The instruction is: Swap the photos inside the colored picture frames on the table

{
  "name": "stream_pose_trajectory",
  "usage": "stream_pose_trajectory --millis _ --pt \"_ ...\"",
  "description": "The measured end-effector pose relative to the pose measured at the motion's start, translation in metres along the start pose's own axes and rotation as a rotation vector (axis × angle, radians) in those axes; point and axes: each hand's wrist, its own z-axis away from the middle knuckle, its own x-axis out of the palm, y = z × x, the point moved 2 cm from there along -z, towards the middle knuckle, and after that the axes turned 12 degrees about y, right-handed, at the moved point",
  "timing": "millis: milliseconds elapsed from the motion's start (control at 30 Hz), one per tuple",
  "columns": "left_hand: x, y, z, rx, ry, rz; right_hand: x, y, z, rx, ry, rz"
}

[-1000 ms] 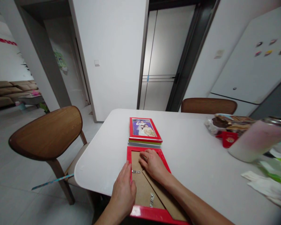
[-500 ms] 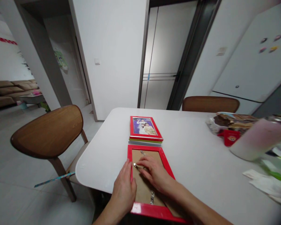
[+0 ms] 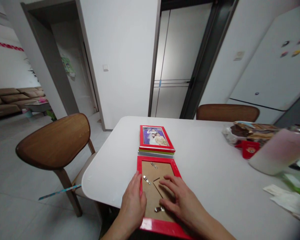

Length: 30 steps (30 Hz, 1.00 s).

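Note:
A red picture frame (image 3: 162,227) lies face down at the near edge of the table, its brown backing board (image 3: 150,196) uppermost. My left hand (image 3: 133,198) holds the frame's left side, thumb on top and fingers along the outer edge. Over the right part of the board is my right hand (image 3: 183,200), fingers spread and curved, with its thumb beside the lower metal clip (image 3: 159,209). Other metal clips sit near the top (image 3: 154,165) and the left edge (image 3: 146,180) of the board. Part of the board's stand flap is hidden under my right hand.
Beyond the frame is a stack of frames, topped by a red one with a photo (image 3: 155,136). On the right stand a pink-white bottle (image 3: 277,151), a snack bag (image 3: 252,130), a red packet (image 3: 250,149) and tissue (image 3: 287,200). A wooden chair (image 3: 57,141) is at left.
My right hand has moved from the left clip toward the lower right and spread its fingers. The lower clip has turned from lengthwise to crosswise. My left hand stays in place.

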Motion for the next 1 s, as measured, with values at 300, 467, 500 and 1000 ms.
stream_pose_trajectory --millis 300,467,500,1000 --pt "-0.005 0.008 -0.012 -0.239 0.062 0.330 -0.012 -0.011 -0.017 0.046 0.114 0.053" --pt "-0.020 0.008 -0.028 -0.397 0.024 0.560 -0.020 -0.035 -0.025 -0.024 0.162 -0.101" --pt "-0.026 0.002 -0.031 -0.422 0.018 0.571 -0.021 -0.033 -0.026 -0.018 0.177 -0.117" --pt "-0.097 -0.088 -0.046 -0.432 0.133 0.066 -0.021 0.048 -0.015 0.347 0.107 0.272"
